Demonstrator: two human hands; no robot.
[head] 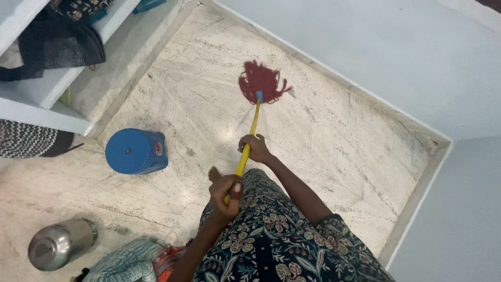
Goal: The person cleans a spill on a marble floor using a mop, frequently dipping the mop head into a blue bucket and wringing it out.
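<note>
A mop with a dark red string head [261, 82] and a yellow handle [254, 121] rests on the pale marble floor [339, 141], its head near the base of the wall. My right hand [254, 149] grips the handle lower down, arm stretched forward. My left hand [227, 196] is closed around the handle's upper end, close to my floral dress [276, 235]. A bare foot [214, 173] shows just left of the handle.
A blue round stool [135, 151] stands left of me. A steel pot [60, 243] lies at bottom left beside a bundle of pale cloth [125, 265]. White shelves [47, 89] with dark clothing are at top left. Light blue walls [396, 57] close the corner.
</note>
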